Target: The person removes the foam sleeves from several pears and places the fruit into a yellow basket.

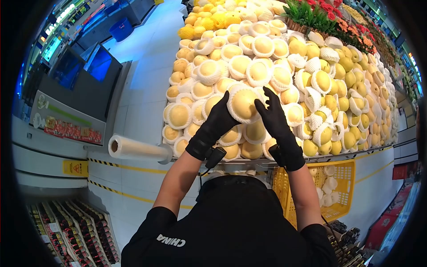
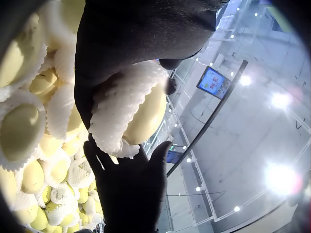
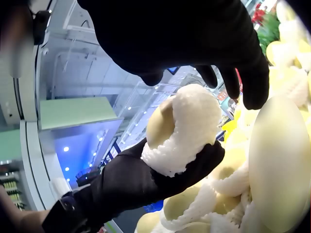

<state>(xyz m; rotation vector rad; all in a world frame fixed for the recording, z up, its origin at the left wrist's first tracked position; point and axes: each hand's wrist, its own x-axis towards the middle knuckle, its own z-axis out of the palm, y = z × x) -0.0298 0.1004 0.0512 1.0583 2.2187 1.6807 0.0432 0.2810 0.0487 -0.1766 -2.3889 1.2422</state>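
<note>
A round pale yellow fruit [image 1: 244, 103] in a white foam net is held up above the front of a heaped fruit display. My black-gloved left hand [image 1: 220, 117] grips it from the left. In the right wrist view, the left hand [image 3: 160, 170] cups the fruit's netted underside [image 3: 192, 133]. My right hand [image 1: 274, 116], gloved too, is at the fruit's right with spread, bent fingers. The right wrist view shows a gap between the right hand [image 3: 194, 43] and the fruit. From the left wrist, the net [image 2: 124, 107] is seen covering one side, leaving yellow skin bare.
Netted yellow fruits [image 1: 209, 71] fill the display; greener ones [image 1: 342, 104] lie to the right. A plastic bag roll [image 1: 138, 148] sticks out at the front left corner. Below the front edge stands a yellow crate [image 1: 344, 178] with foam nets. Red flowers [image 1: 327, 13] stand farther back.
</note>
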